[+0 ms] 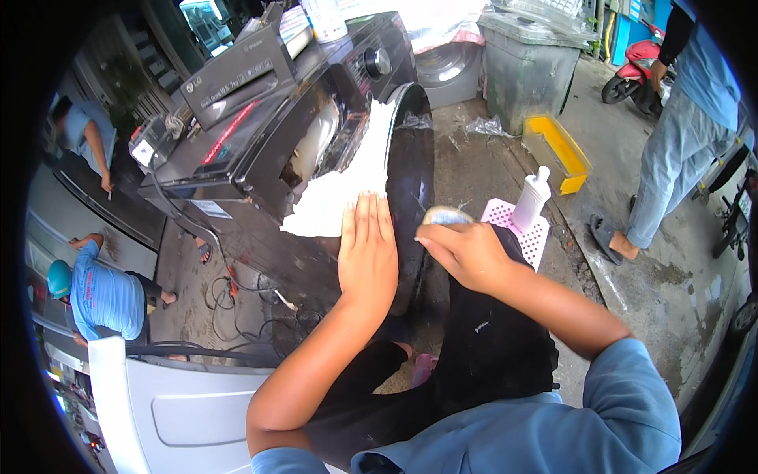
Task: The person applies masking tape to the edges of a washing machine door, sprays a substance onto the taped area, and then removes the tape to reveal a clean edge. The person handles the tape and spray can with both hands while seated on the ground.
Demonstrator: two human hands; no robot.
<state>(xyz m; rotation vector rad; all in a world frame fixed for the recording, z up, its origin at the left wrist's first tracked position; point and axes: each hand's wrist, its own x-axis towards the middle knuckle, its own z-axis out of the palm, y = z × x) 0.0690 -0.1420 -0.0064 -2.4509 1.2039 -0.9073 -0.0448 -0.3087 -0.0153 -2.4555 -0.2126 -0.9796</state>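
Observation:
My left hand (367, 249) lies flat, fingers straight, on a ragged white sheet (332, 205) against the front of a black washing machine (237, 197), beside its dark round door (410, 158). In my right hand (470, 253), pinched over my dark-clad leg, is a small beige-and-grey oval thing (444, 215), too small to identify. A pink perforated stool (529, 245) behind that hand carries a white squeeze bottle (532, 201).
Yellow bin (568, 170), wheelie bin (521, 71) and grey washer (446, 79) stand behind. Cables (237, 300) lie on the ground. A white appliance (158, 403) is lower left. Two people (110, 292) (87, 134) are left, a third (679, 134) right.

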